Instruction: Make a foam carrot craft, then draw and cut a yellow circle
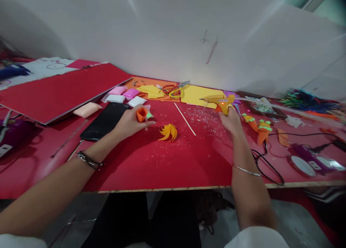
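Note:
My left hand [132, 120] is closed around a small rolled orange paper cone [142, 114], its open end facing up. At the right, my right hand [231, 120] grips a yellow hot glue gun [222, 102] by its handle, the nozzle pointing left and a red light glowing on its side. Between the two hands, on the red tabletop [183, 165], lies a yellow-orange curled paper piece cut into strips [169, 132]. A thin pale stick [185, 119] rests slantwise behind it.
A black phone [105, 122] and clay packets [116, 98] lie at left. Scissors [177, 89] and yellow paper [194, 95] are behind. To the right are finished orange cones with green tops [263, 129], a black cord [266, 161] and a purple power strip [310, 158].

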{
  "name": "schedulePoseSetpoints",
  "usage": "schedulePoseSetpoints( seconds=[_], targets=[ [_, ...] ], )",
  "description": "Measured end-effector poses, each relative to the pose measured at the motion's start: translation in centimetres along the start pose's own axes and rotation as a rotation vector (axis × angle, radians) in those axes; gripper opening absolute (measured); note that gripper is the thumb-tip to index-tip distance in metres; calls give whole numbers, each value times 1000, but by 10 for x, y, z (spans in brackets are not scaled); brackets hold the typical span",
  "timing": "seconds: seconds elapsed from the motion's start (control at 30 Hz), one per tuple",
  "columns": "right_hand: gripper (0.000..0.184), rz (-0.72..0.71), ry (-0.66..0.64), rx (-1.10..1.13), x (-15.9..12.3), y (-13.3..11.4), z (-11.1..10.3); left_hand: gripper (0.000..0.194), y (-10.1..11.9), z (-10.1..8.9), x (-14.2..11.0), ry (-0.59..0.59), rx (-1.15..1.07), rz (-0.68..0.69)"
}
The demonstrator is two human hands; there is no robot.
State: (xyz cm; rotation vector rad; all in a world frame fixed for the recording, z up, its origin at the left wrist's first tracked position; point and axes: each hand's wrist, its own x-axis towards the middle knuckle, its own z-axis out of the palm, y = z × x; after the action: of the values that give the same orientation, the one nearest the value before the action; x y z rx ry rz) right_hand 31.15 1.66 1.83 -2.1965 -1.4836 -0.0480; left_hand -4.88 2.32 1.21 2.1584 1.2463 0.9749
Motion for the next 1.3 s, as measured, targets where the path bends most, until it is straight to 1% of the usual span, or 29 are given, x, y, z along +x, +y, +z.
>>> schedulePoseSetpoints(
  seconds=[0.1, 0.17, 0.23, 0.27, 0.3, 0.37, 0.43, 0.5, 0.7, 0.77, 0.9, 0.97, 1.03, 1.1, 1.3],
  targets=[
    [27, -63, 87, 159, -5, -11, -1, 32, 1, 0, -2, -34, -12, -1],
    [24, -112, 117, 269, -10, -22, -1, 32, 0, 1, -3, -74, -45, -13],
    [22, -183, 93, 389, -18, -34, 1, 33, -1, 2, -4, -113, -71, -50],
    [24, -228, 58, 449, -22, -41, 2, 34, -1, 3, -4, -122, -66, -70],
    [26, -267, 15, 502, -26, -47, 3, 35, -1, 4, -4, -120, -47, -80],
    [31, -321, -45, 555, -35, -59, 7, 37, -2, 6, -4, -80, 15, -54],
    [35, -346, -87, 554, -44, -69, 11, 37, -3, 8, -3, -32, 68, 6],
    [38, -360, -110, 530, -52, -76, 14, 36, -4, 9, -1, -17, 96, 35],
    [43, -449, -128, 473, -67, -90, 12, 46, -2, 14, 2, -21, 212, 16],
    [45, -449, -121, 451, -69, -93, 11, 42, -1, 16, 2, -31, 245, 23],
    [48, -444, -109, 417, -69, -93, 11, 30, 0, 14, 0, -12, 245, 72],
    [48, -439, -100, 399, -69, -93, 12, 27, 2, 13, -2, -36, 238, 45],
    [49, -428, -107, 385, -70, -93, 13, 25, 3, 12, -4, -98, 224, -6],
    [49, -423, -126, 387, -71, -93, 14, 24, 4, 12, -5, -126, 238, -15],
    [49, -412, -140, 439, -72, -94, 14, 28, -2, 13, -3, -18, 401, 163]
  ],
)
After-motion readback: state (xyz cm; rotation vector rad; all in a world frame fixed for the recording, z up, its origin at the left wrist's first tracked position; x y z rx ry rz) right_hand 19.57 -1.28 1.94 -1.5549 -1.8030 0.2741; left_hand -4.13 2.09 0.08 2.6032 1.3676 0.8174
